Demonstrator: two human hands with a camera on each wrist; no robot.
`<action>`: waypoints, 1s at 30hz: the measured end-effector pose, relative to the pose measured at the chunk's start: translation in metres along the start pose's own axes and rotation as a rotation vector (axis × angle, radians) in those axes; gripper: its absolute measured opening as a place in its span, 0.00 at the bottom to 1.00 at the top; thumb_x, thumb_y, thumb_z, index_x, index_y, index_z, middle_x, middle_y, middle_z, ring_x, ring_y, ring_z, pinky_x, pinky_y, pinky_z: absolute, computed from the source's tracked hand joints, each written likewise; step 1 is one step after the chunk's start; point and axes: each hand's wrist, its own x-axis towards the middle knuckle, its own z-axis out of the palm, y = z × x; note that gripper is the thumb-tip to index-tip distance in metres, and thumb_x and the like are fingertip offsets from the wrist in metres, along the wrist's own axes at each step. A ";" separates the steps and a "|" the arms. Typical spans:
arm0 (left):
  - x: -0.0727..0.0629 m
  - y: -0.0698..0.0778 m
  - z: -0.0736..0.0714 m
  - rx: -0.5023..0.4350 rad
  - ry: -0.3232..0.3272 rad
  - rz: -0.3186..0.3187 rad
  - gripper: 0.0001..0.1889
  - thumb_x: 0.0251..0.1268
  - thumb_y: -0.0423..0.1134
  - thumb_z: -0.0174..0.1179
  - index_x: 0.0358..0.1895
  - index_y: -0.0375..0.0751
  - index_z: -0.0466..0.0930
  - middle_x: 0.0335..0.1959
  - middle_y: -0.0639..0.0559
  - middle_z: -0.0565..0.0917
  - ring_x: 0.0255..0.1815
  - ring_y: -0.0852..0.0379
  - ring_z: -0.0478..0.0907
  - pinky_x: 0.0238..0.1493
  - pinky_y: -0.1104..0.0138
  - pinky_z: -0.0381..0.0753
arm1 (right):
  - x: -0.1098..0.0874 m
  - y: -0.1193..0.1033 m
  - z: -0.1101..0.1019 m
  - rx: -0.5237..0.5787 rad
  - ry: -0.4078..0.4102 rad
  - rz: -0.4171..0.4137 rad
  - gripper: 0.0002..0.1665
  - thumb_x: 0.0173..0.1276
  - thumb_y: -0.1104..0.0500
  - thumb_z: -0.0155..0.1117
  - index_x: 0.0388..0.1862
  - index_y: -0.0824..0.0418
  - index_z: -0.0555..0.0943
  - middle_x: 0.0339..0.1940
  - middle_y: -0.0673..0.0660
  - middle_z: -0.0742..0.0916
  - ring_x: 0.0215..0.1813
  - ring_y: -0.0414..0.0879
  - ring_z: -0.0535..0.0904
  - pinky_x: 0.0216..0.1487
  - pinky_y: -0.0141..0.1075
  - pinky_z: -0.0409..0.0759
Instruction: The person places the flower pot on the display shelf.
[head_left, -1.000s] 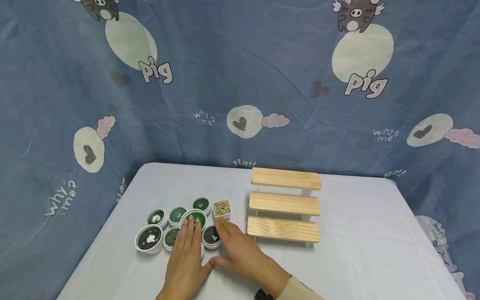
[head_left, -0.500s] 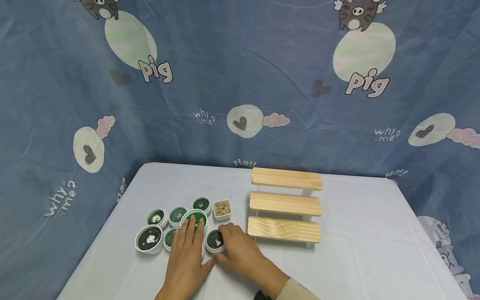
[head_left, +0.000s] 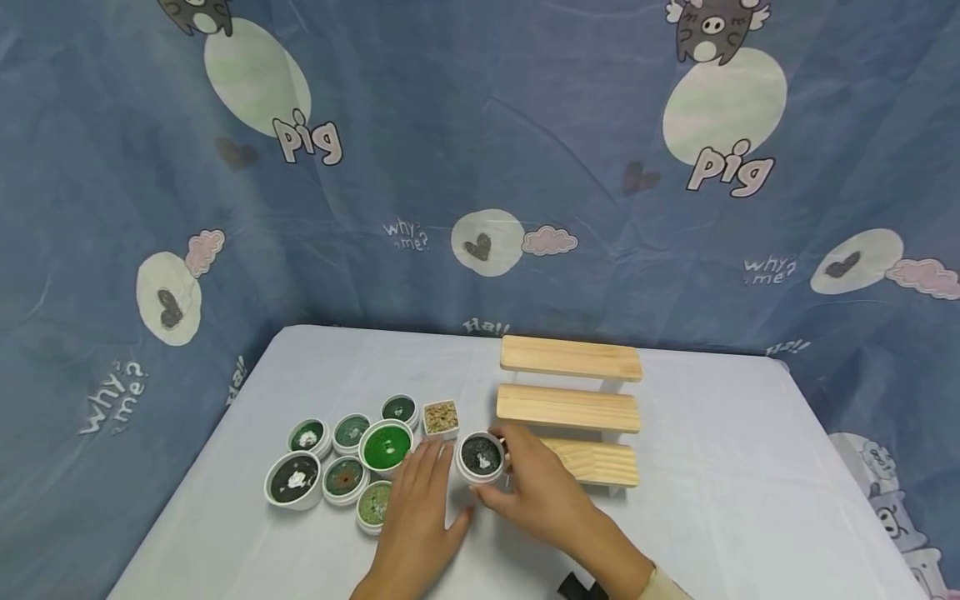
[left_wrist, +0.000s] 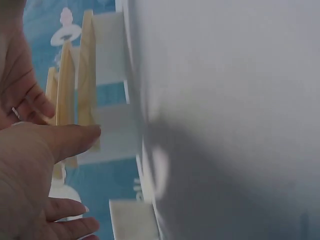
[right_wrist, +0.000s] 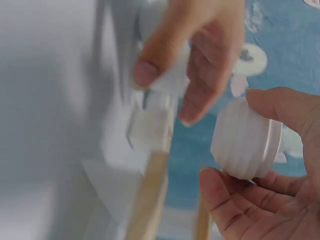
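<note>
We are reading "pig", "why me?" and "Ha!!" on the blue backdrop point(head_left: 480, 167) behind the 3-tier wooden stand point(head_left: 568, 408). Just left of the stand, the right hand point(head_left: 536, 483) is grasping 1 dark-topped white pot point(right_wrist: 245, 137), hiding part of the lowest shelf point(head_left: 592, 462). Farther left, the left hand point(head_left: 422, 508) is extending its fingers, released, near 7 round pots point(head_left: 386, 448) and 1 square pot point(head_left: 442, 432).

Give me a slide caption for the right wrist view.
Right hand gripping a ribbed white pot before blue printed cloth, left hand nearby.
</note>
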 end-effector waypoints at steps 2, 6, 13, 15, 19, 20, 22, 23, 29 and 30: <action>0.001 0.006 0.004 -0.016 -0.024 -0.009 0.48 0.43 0.43 0.83 0.70 0.27 0.72 0.69 0.33 0.76 0.73 0.34 0.69 0.74 0.42 0.65 | 0.001 0.003 -0.010 0.035 0.025 0.012 0.39 0.61 0.57 0.83 0.67 0.65 0.73 0.52 0.53 0.84 0.49 0.43 0.83 0.45 0.36 0.87; 0.005 0.016 0.010 -0.059 -0.095 -0.044 0.48 0.49 0.46 0.82 0.73 0.30 0.70 0.71 0.35 0.74 0.74 0.37 0.68 0.75 0.44 0.65 | 0.003 0.011 -0.032 0.063 0.104 0.024 0.39 0.59 0.62 0.83 0.66 0.63 0.73 0.52 0.53 0.85 0.48 0.43 0.83 0.44 0.38 0.87; 0.013 0.029 0.019 -0.163 -0.166 -0.075 0.48 0.57 0.47 0.80 0.76 0.29 0.66 0.73 0.35 0.73 0.76 0.39 0.68 0.76 0.45 0.65 | 0.008 0.030 -0.074 0.016 0.250 0.054 0.42 0.60 0.62 0.83 0.71 0.66 0.72 0.58 0.57 0.83 0.55 0.51 0.82 0.48 0.43 0.88; 0.014 0.032 0.020 -0.189 -0.187 -0.078 0.48 0.59 0.47 0.79 0.77 0.28 0.65 0.74 0.34 0.72 0.76 0.39 0.67 0.76 0.45 0.66 | 0.010 0.038 -0.087 -0.014 0.296 0.072 0.42 0.61 0.62 0.82 0.70 0.66 0.72 0.58 0.59 0.83 0.55 0.54 0.83 0.49 0.47 0.88; 0.013 0.036 0.020 -0.243 -0.241 -0.095 0.46 0.63 0.46 0.76 0.78 0.27 0.63 0.75 0.34 0.70 0.77 0.39 0.66 0.75 0.46 0.66 | 0.013 0.055 -0.110 -0.065 0.380 0.130 0.38 0.65 0.59 0.80 0.68 0.68 0.73 0.58 0.63 0.82 0.57 0.59 0.81 0.53 0.53 0.85; 0.013 0.037 0.021 -0.253 -0.256 -0.102 0.46 0.64 0.46 0.75 0.78 0.27 0.62 0.76 0.34 0.70 0.78 0.39 0.65 0.75 0.46 0.67 | 0.014 0.059 -0.115 -0.080 0.396 0.146 0.37 0.66 0.59 0.79 0.68 0.69 0.73 0.58 0.64 0.82 0.58 0.60 0.81 0.54 0.54 0.85; 0.013 0.037 0.021 -0.273 -0.281 -0.115 0.46 0.65 0.45 0.74 0.79 0.27 0.61 0.76 0.34 0.69 0.78 0.40 0.64 0.75 0.46 0.67 | 0.013 0.068 -0.123 -0.103 0.419 0.185 0.38 0.67 0.57 0.78 0.68 0.71 0.72 0.58 0.66 0.81 0.59 0.63 0.80 0.55 0.57 0.82; 0.013 0.038 0.021 -0.279 -0.290 -0.123 0.47 0.65 0.45 0.74 0.79 0.27 0.60 0.77 0.34 0.68 0.78 0.40 0.64 0.75 0.46 0.67 | 0.013 0.072 -0.126 -0.113 0.429 0.199 0.38 0.67 0.57 0.77 0.68 0.72 0.71 0.58 0.68 0.81 0.59 0.64 0.79 0.55 0.58 0.82; 0.014 0.040 0.020 -0.309 -0.313 -0.154 0.47 0.66 0.46 0.74 0.80 0.29 0.58 0.79 0.36 0.66 0.78 0.40 0.65 0.74 0.46 0.68 | 0.015 0.088 -0.134 -0.106 0.415 0.266 0.40 0.71 0.55 0.75 0.71 0.75 0.68 0.61 0.72 0.81 0.62 0.67 0.78 0.59 0.60 0.79; 0.015 0.041 0.020 -0.312 -0.315 -0.158 0.47 0.66 0.46 0.74 0.81 0.29 0.58 0.79 0.36 0.66 0.78 0.40 0.65 0.74 0.47 0.68 | 0.016 0.090 -0.134 -0.102 0.410 0.272 0.40 0.71 0.55 0.74 0.71 0.74 0.68 0.61 0.72 0.81 0.62 0.66 0.78 0.59 0.60 0.79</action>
